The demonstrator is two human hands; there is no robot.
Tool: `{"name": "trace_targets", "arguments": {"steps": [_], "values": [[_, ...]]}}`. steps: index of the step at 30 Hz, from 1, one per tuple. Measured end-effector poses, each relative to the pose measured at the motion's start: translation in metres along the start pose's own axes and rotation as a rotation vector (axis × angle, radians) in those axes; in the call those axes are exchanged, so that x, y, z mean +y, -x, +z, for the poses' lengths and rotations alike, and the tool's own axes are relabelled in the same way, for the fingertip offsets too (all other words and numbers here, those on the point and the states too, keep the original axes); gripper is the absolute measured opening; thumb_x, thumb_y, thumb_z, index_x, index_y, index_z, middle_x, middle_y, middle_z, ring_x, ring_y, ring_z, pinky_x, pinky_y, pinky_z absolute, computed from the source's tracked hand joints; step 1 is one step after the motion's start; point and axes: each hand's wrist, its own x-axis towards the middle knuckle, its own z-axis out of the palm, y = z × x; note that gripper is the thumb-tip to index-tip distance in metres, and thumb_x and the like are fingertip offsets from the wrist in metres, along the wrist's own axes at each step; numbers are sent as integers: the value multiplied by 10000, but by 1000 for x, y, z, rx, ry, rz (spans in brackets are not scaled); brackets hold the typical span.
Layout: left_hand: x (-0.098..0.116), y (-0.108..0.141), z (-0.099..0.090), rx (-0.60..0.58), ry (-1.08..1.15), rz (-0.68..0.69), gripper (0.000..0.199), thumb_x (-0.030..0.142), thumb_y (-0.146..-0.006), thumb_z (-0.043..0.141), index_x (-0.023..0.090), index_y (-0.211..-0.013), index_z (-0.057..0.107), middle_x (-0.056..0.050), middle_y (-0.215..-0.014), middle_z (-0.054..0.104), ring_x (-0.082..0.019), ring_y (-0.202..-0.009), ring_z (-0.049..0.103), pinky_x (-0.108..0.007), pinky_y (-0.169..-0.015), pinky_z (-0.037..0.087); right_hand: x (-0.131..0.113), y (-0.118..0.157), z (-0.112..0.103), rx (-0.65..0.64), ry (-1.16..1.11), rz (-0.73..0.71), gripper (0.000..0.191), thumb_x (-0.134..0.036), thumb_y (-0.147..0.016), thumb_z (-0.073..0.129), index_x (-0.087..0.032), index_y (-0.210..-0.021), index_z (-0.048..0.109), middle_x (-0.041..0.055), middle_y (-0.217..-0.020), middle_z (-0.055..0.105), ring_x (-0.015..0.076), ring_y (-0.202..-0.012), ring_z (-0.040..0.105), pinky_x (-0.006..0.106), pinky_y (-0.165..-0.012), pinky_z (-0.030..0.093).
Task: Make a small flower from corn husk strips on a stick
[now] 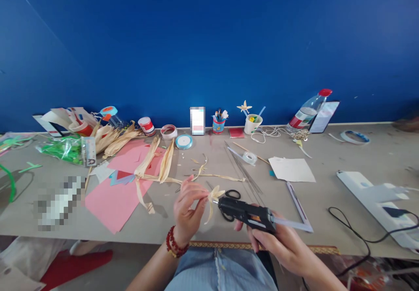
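Note:
My left hand pinches a small pale husk flower between thumb and fingertips, over the front of the table. Wrapped round the handle of a black glue gun is my right hand. The gun's metal nozzle points left and meets the flower's base; whether it touches cannot be made out. A clear glue stick sticks out of the gun's back end. Black-handled scissors lie on the table, partly hidden behind the gun.
Pink paper and dried husks lie to the left. Thin wires, a tape roll and white paper are beyond the gun. A power strip with a black cable is at the right. Cups and a bottle stand along the wall.

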Motion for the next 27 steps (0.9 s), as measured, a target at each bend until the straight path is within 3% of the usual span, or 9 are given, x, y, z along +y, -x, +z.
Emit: {"name": "trace_targets", "arguments": {"steps": [8, 11, 17, 27], "values": [[4, 0, 1, -8, -12, -13, 120, 115, -873, 599, 224, -878, 650, -1, -757, 709, -179, -754, 687, -544, -1009, 459, -1, -3, 0, 6, 46, 8, 379, -394, -1002, 368, -164, -845, 625, 59, -764, 639, 140, -597, 573, 272, -629, 480], [5, -1, 1, -11, -7, -10, 130, 105, -871, 601, 223, -887, 653, -4, -763, 712, -176, -753, 684, -536, -1003, 459, -1, -4, 1, -8, 32, 32, 407, -410, -1002, 354, -167, -807, 615, 70, -770, 632, 149, -620, 586, 259, -599, 482], [4, 0, 0, -16, 5, -11, 149, 83, -862, 603, 216, -899, 658, -6, -771, 708, -169, -756, 676, -541, -1013, 440, -4, -9, 1, 1, 36, 37, 368, -415, -989, 375, -158, -918, 628, 81, -770, 653, 148, -575, 570, 248, -522, 461], [0, 2, 1, 13, -25, 13, 106, 119, -869, 596, 216, -870, 639, 0, -769, 705, -168, -743, 691, -548, -994, 478, -6, -6, 3, 22, 97, -20, 319, -342, -974, 405, -171, -820, 627, 78, -775, 657, 146, -582, 570, 253, -540, 465]]}}
